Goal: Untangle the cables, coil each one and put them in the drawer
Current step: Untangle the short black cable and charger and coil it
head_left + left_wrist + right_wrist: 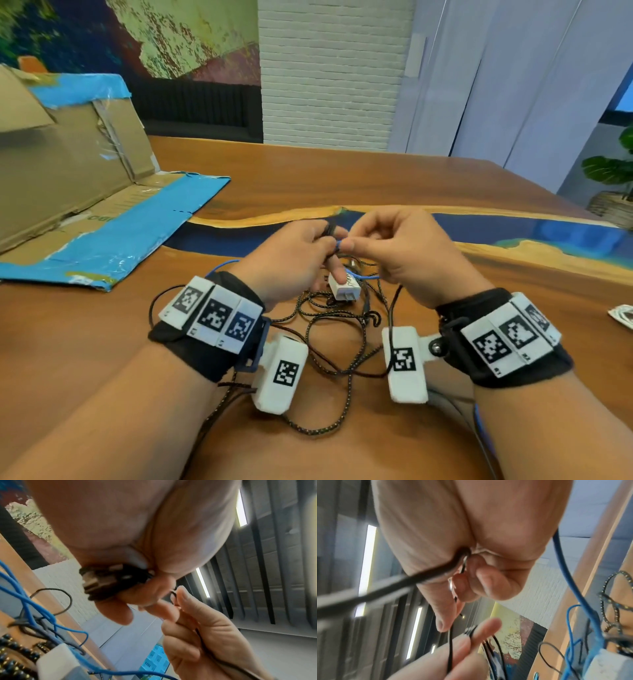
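cables (329, 329) lie tangled on the table (342, 178); left hand (291, 257) fingers grip a black coil (109, 580), right hand (404, 246) pinches black cable

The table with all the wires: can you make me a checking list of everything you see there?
Surface: wooden table with a blue band across it.
Job's things: black cable coil, blue cable, braided cable and white charger plug in a tangle; no drawer seen.
Clutter: taped cardboard; small packet at the right edge.
Grippers: left hand holds the coil; right hand pinches a thin black cable.
Cables: still tangled under both wrists.
Surroundings: white brick wall, potted plant.
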